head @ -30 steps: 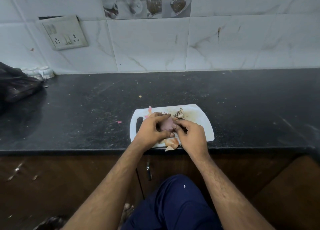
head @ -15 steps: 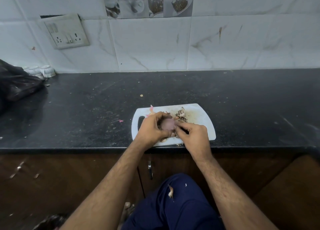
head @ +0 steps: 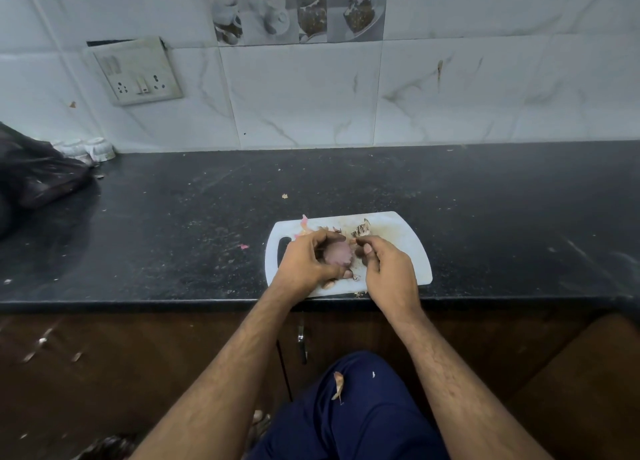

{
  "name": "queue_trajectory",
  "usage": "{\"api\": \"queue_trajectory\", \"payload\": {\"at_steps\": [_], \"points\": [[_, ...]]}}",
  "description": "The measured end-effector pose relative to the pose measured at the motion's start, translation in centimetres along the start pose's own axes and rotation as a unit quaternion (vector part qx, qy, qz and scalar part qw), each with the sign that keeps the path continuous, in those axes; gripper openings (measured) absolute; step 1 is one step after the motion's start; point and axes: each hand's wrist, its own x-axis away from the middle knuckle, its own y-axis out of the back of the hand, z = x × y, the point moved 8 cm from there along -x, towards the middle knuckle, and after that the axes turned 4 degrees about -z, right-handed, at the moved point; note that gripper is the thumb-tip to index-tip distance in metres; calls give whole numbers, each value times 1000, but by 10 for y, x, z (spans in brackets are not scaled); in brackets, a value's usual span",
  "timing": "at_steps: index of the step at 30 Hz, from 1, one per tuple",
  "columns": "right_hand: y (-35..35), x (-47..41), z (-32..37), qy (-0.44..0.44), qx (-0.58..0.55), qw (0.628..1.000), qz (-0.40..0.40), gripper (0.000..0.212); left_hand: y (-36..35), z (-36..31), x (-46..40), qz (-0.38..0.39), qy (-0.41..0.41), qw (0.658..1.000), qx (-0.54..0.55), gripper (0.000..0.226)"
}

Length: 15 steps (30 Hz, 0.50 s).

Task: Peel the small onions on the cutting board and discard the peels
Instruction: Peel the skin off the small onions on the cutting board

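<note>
Seemingly peeled onion (head: 337,254) — in hands (head: 308,264).

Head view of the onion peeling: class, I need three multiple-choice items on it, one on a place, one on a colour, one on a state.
1. Where does the cutting board lie?
A. at the worktop's near edge
B. against the wall tiles
C. on the floor

2. What colour is the worktop?
A. white
B. black
C. green

3. What is the left hand doing?
A. resting flat on the board
B. hanging idle
C. holding an onion

Answers:
1 A, the board's near side sits almost at the counter's front edge.
2 B, the surface is dark and speckled beneath the white board.
3 C, its fingers curl round the purple onion, while the right hand pinches a scrap of peel beside it.
</note>
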Motion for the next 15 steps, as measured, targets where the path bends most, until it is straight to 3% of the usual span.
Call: {"api": "queue_trajectory", "payload": {"at_steps": [4,9,15], "points": [[-1,3,7,49,-53,997,12,24,-1,0,0,-4,5,1000,23,77],[-2,4,4,47,-70,996,5,23,1,5,-2,-8,6,999,36,68],[2,-21,10,94,-23,990,100,18,0,11,-4,-1,13,999,52,65]]}}
